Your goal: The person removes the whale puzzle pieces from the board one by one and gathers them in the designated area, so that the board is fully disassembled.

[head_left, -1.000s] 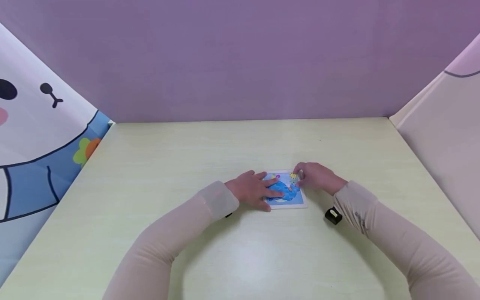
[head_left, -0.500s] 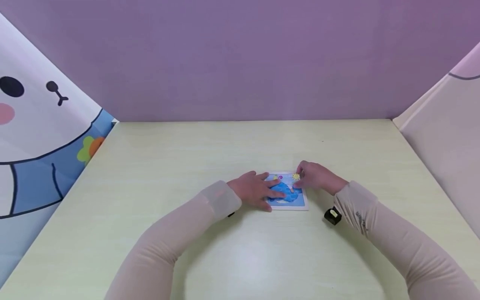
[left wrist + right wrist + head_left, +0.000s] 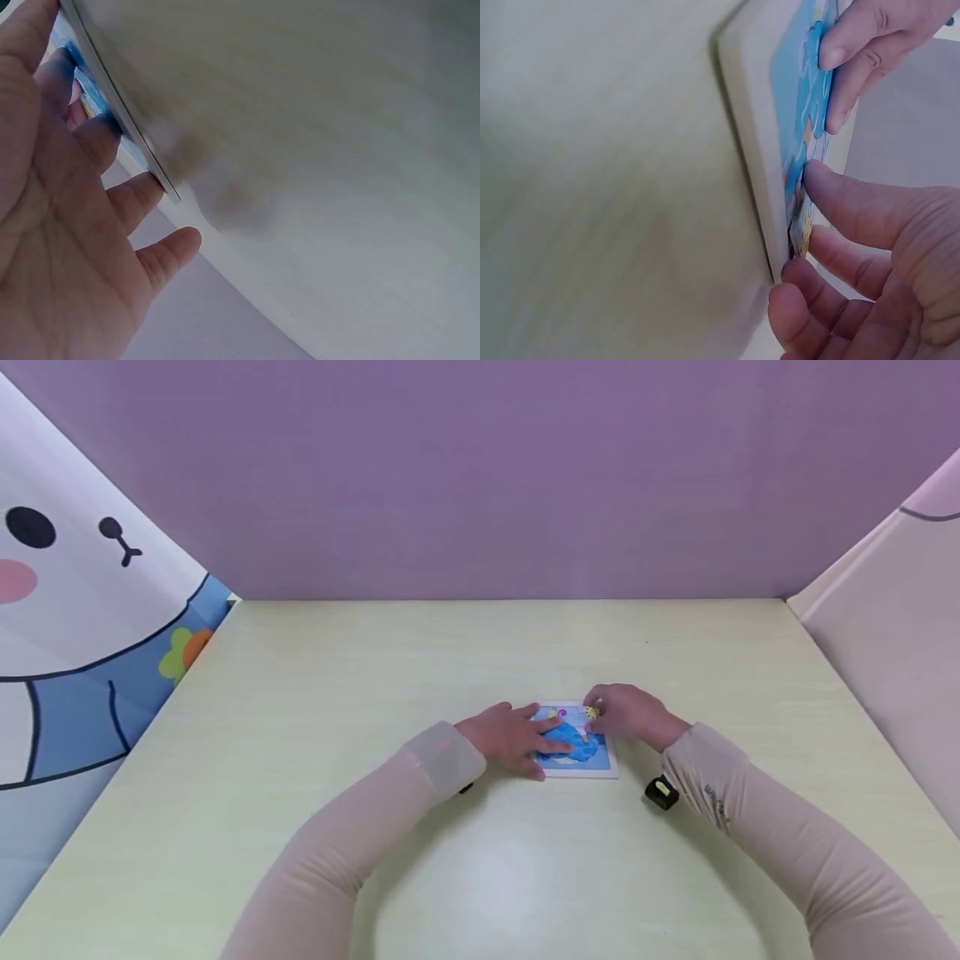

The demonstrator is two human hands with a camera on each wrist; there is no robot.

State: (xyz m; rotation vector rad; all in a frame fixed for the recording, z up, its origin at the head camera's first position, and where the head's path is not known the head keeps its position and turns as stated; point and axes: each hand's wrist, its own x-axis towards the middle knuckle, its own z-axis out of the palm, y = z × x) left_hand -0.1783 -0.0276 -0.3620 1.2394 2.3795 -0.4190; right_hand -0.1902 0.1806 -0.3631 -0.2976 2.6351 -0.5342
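Two bare hands at one framed jigsaw board, which lies flat on the pale desk, right of the middle and well in from the far edge; near edge not in view. Left hand: fingers spread, nothing gripped, lying across the board's left border with fingertips on the blue whale picture. Right hand: at the board's far right corner, thumb and finger nearly closed, pinching the sun piece, which sits tilted, one edge raised off the board, dark gap under it. Can't tell whether it is going in or coming out, or how much of it touches the board underneath. Doing this well, my take: keep the left palm low and steady so the frame can't skid, but fingertips off the seam beside the sun piece. Hold that piece by its edges, pinch light, probably no harder than needed to stop a slip. Bring its tilt under control before any push or pull; a skewed corner would likely catch the next piece or the border. Work it straight up or down, not sideways. Right fingers crowd the corner, so check alignment past the thumb.
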